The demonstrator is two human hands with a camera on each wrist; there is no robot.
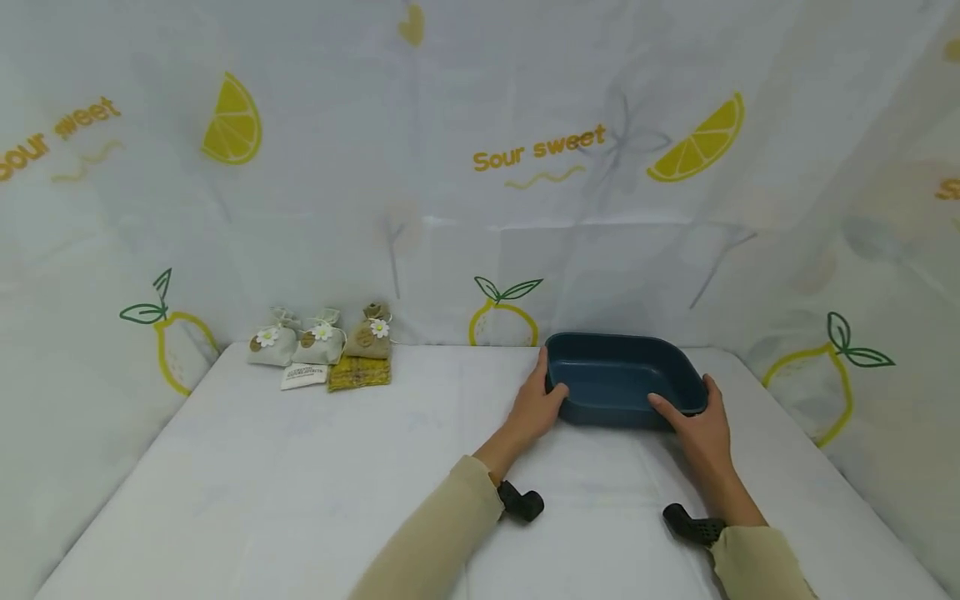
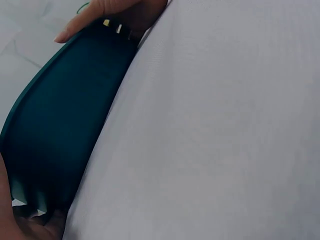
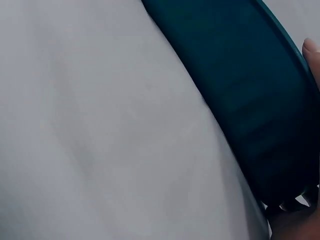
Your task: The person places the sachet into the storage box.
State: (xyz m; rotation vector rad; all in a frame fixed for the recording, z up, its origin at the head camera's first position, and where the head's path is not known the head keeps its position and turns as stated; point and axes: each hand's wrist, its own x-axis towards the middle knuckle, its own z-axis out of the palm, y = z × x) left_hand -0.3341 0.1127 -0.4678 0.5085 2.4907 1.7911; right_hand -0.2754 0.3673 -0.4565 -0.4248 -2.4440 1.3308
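A dark blue rectangular tray (image 1: 611,412) stands on the white-covered table, right of centre and toward the back. My left hand (image 1: 542,398) grips its left end, thumb over the rim. At the right front corner my right hand (image 1: 693,421) holds it the same way. The tray looks empty inside. In the left wrist view the tray's side wall (image 2: 60,125) runs along the cloth, with the right hand (image 2: 115,12) at its far end. The right wrist view shows the same wall (image 3: 250,90) and a fingertip (image 3: 311,52) of the left hand on its rim.
Three small cloth sachets (image 1: 318,343) with daisy tags sit at the table's back left, a white card (image 1: 303,377) and a yellow checked pad (image 1: 358,373) in front of them. A lemon-print curtain (image 1: 525,158) closes in the back and both sides. White cloth (image 1: 300,483) covers the table.
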